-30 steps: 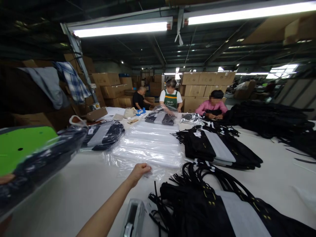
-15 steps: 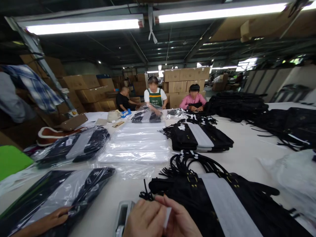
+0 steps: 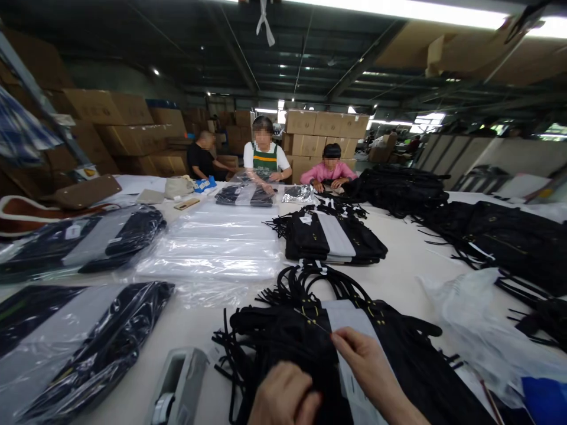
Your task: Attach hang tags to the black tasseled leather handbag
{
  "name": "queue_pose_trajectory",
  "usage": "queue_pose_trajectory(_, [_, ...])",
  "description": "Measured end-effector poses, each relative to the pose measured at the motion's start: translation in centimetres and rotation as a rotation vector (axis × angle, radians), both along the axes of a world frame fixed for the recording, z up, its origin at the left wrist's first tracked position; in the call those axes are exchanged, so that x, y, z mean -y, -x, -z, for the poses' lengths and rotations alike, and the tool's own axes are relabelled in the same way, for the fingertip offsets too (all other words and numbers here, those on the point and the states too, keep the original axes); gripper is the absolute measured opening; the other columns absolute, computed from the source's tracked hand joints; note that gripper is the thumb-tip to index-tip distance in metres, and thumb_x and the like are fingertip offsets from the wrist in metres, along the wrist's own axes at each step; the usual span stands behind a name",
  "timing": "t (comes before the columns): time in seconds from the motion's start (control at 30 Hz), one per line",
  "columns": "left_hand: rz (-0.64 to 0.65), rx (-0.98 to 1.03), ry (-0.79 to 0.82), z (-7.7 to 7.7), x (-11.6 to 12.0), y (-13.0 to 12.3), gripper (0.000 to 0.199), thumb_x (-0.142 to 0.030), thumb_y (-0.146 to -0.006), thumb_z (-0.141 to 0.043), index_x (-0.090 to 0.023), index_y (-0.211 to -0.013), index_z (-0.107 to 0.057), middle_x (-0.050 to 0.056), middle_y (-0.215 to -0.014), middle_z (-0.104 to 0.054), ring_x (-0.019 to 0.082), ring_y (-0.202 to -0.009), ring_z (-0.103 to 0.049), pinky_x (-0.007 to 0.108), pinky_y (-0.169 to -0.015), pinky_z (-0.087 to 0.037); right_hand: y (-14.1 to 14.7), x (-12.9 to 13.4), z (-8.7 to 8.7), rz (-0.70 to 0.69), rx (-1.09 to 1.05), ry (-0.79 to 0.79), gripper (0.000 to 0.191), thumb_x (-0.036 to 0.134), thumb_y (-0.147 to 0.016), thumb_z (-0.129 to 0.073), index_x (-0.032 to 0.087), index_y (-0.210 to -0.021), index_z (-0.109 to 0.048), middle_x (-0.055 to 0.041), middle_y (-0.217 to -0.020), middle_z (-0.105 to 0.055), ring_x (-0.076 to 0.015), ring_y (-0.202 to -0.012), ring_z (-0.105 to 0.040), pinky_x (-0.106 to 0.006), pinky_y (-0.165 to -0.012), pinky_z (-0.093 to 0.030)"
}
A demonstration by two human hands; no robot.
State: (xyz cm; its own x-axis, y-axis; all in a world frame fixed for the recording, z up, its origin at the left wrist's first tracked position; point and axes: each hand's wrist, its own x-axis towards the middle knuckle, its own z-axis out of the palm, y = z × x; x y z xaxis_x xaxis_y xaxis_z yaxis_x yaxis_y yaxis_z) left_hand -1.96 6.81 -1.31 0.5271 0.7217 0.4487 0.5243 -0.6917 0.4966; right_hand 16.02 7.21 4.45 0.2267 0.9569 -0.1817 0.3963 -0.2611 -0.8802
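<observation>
My right hand (image 3: pixel 367 360) is over the nearest black bag (image 3: pixel 274 330), above the pale grey strip (image 3: pixel 349 321) wrapped across it. Thumb and forefinger pinch what looks like a thin thread (image 3: pixel 316 324), running toward the bag's buckles. Lower and to the left, my left hand (image 3: pixel 283 394) hovers over the same bag, fingers curled and slightly blurred; whatever they hold, if anything, is hidden. Black handles (image 3: pixel 349 282) with white wrapping loop up behind the bag. A grey tape dispenser (image 3: pixel 188 378) stands on the table left of my left hand.
Clear plastic bags (image 3: pixel 212 251) lie flat in the middle. Plastic-wrapped black bags (image 3: pixel 146 330) are on the left. A folded black stack (image 3: pixel 301 236) sits beyond my bag, crumpled plastic (image 3: pixel 469 319) at right. Across the table are co-workers, one in a green apron (image 3: pixel 264 158).
My hands were together over a small white piece; now they are apart, the right farther forward over the strip. The view has turned right. Another person's hand at left has gone from view.
</observation>
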Motion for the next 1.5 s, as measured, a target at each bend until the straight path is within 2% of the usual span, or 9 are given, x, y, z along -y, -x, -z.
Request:
queue_pose_trajectory(0.13, [-0.254,-0.189,0.322,-1.5,-6.9,-2.0,0.027,-0.013,-0.082,-0.034,-0.014,-0.092,-0.060,0.011,-0.097,-0.057,0.024,-0.098,-0.050,0.040,-0.086,-0.039,-3.3,-0.2,0.1,-0.093,0.622,-0.009,0.034,0.040,-0.083,-0.035,0.020,-0.065,-0.056,-0.0021,-0.059,-0.058,-0.0167,-0.057,-0.055,-0.028,-0.055,-0.031])
queue_pose_trajectory(0.33, [-0.172,-0.277,0.637,-0.3,-12.9,-4.9,0.023,-0.009,-0.068,-0.045,-0.017,-0.070,-0.066,0.004,-0.078,-0.061,0.021,-0.083,-0.054,0.032,-0.079,-0.042,-4.5,-1.2,2.0,-0.182,0.812,-0.073,0.030,0.033,-0.085,-0.034,0.023,-0.069,-0.057,-0.0027,-0.064,-0.065,-0.0177,-0.059,-0.062,-0.026,-0.052,-0.033])
queue_pose_trajectory(0.63, [-0.054,-0.001,0.721,1.6,-12.9,-4.4,0.043,-0.004,-0.065,-0.049,-0.022,-0.101,-0.064,0.003,-0.114,-0.055,0.016,-0.106,-0.049,0.026,-0.096,-0.036,-2.9,-3.5,4.4,-0.195,0.592,-0.007,0.031,0.032,-0.087,-0.031,0.022,-0.073,-0.057,-0.0027,-0.069,-0.066,-0.0169,-0.063,-0.061,-0.026,-0.055,-0.034])
queue_pose_trajectory(0.83, [0.040,-0.094,0.538,2.1,-13.3,-4.6,0.025,-0.004,-0.069,-0.046,-0.019,-0.071,-0.066,0.000,-0.076,-0.061,0.014,-0.078,-0.055,0.023,-0.073,-0.043,-1.3,-4.8,4.4,-0.224,0.395,0.062,0.029,0.030,-0.085,-0.033,0.020,-0.074,-0.057,-0.0026,-0.068,-0.064,-0.0161,-0.064,-0.059,-0.025,-0.058,-0.035])
queue_pose_trajectory(1.07, [0.070,-0.130,0.400,2.1,-12.5,-3.8,0.023,-0.011,-0.081,-0.043,-0.017,-0.069,-0.063,0.004,-0.076,-0.062,0.016,-0.075,-0.055,0.027,-0.071,-0.041,-3.9,-3.5,2.1,-0.363,0.501,0.203,0.020,0.024,-0.076,-0.047,0.022,-0.092,-0.058,0.0010,-0.065,-0.063,-0.0156,-0.064,-0.058,-0.024,-0.056,-0.034])
queue_pose_trajectory(1.17, [0.062,-0.146,0.200,2.3,-12.1,-3.1,0.024,-0.013,-0.084,-0.041,-0.017,-0.072,-0.062,0.004,-0.077,-0.063,0.016,-0.072,-0.056,0.029,-0.067,-0.041,-4.5,-2.6,1.3,-0.360,0.541,0.181,0.028,0.033,-0.075,-0.053,0.022,-0.100,-0.058,0.0004,-0.065,-0.064,-0.0173,-0.065,-0.061,-0.025,-0.059,-0.039])
queue_pose_trajectory(1.3, [0.011,-0.018,-0.146,2.2,-11.4,-2.5,0.024,-0.010,-0.084,-0.040,-0.016,-0.071,-0.059,0.004,-0.075,-0.063,0.014,-0.068,-0.055,0.026,-0.063,-0.042,-4.0,-1.9,2.4,-0.282,0.699,-0.091,0.032,0.043,-0.080,-0.047,0.019,-0.099,-0.058,-0.0073,-0.081,-0.068,-0.0210,-0.068,-0.064,-0.027,-0.058,-0.044])
queue_pose_trajectory(1.4, [-0.020,0.142,-0.078,1.5,-10.6,-2.2,0.019,-0.009,-0.081,-0.043,-0.015,-0.070,-0.057,0.003,-0.074,-0.062,0.014,-0.068,-0.057,0.025,-0.063,-0.045,-3.1,-1.8,4.4,-0.286,0.636,-0.183,0.022,0.027,-0.082,-0.043,0.021,-0.099,-0.056,-0.0058,-0.088,-0.067,-0.0182,-0.068,-0.064,-0.025,-0.056,-0.044])
queue_pose_trajectory(1.5, [-0.038,0.291,0.228,0.7,-9.8,-2.3,0.015,-0.006,-0.074,-0.048,-0.016,-0.063,-0.054,0.003,-0.078,-0.063,0.013,-0.073,-0.059,0.022,-0.066,-0.046,-2.2,-1.6,6.3,-0.177,0.432,-0.058,0.021,0.025,-0.077,-0.050,0.022,-0.097,-0.055,0.0007,-0.070,-0.065,-0.0150,-0.056,-0.060,-0.023,-0.050,-0.041])
